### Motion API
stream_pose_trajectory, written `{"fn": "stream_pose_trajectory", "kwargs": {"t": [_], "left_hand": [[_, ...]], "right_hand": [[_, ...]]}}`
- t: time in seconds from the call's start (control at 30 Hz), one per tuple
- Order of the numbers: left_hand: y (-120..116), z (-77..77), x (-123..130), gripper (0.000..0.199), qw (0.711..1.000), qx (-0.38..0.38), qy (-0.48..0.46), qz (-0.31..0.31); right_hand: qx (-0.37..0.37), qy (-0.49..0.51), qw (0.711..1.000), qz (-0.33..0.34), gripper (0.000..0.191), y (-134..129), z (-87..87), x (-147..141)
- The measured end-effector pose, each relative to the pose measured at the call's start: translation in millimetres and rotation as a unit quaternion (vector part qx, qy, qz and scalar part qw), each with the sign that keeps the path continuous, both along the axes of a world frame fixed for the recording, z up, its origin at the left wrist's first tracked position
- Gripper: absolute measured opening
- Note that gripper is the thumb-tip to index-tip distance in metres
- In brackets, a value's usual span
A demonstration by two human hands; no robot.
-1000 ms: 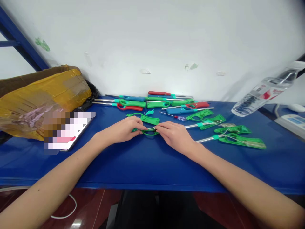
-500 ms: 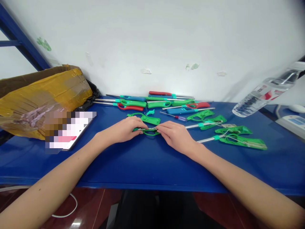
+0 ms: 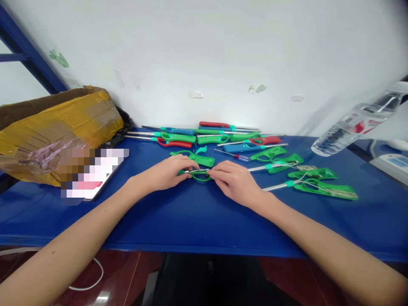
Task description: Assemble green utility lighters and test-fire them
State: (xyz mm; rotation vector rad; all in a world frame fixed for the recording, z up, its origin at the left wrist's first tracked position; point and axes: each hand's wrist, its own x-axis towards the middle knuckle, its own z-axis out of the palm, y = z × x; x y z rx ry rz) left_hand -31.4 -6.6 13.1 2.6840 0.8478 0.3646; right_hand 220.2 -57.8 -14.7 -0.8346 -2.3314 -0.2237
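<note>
Your left hand (image 3: pixel 168 173) and right hand (image 3: pixel 234 180) are both pinching the green handle shell (image 3: pixel 201 175), fingers closed on its two ends, just above the blue table (image 3: pixel 197 221) in front of you. Shell's open; small parts are sitting inside, too small to identify. Your fingers are hiding both ends. Taped box (image 3: pixel 63 123) is lying on the left, contents not visible. Clear bottle (image 3: pixel 353 123) is leaning at right, liquid level unclear. Pixelation is covering part of the phone (image 3: pixel 108 176); right frame edge is cutting off the white device (image 3: pixel 390 163).

left arm (image 3: pixel 95 216), right arm (image 3: pixel 314 229) angled inward | left hand (image 3: pixel 168 173), right hand (image 3: pixel 234 182) pinching
</note>
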Motion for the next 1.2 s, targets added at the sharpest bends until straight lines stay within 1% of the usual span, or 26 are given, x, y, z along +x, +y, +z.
{"fn": "stream_pose_trajectory", "kwargs": {"t": [0.07, 0.27, 0.43, 0.73, 0.9, 1.1, 1.2], "left_hand": [[0.0, 0.3, -0.2, 0.025, 1.0, 0.004, 0.0, -0.011], [-0.7, 1.3, -0.2, 0.028, 1.0, 0.008, 0.011, -0.007], [-0.2, 0.7, -1.1, 0.028, 1.0, 0.01, 0.009, -0.014], [0.3, -2.1, -3.0, 0.029, 0.998, 0.044, 0.007, -0.038], [-1.2, -3.9, -2.7, 0.03, 0.998, 0.057, 0.007, -0.039], [-2.0, -3.3, -1.4, 0.028, 0.996, 0.073, 0.011, -0.053], [-2.3, -2.3, 0.1, 0.028, 0.995, 0.079, 0.018, -0.054]], "right_hand": [[-0.01, 0.0, 1.0, 0.004, 0.023, 0.2, -0.1, 0.3], [-0.032, -0.007, 0.999, -0.008, 0.024, 1.2, 0.6, 0.3], [-0.05, -0.005, 0.999, -0.015, 0.024, 1.0, 0.1, 0.6], [-0.124, 0.014, 0.992, -0.026, 0.026, 0.2, 3.4, -3.3], [-0.159, -0.019, 0.987, -0.02, 0.031, -0.3, 6.9, -5.7], [-0.146, -0.057, 0.987, -0.031, 0.03, -0.9, 8.2, -6.4], [-0.136, -0.058, 0.988, -0.033, 0.029, -2.0, 8.3, -7.8]]}}
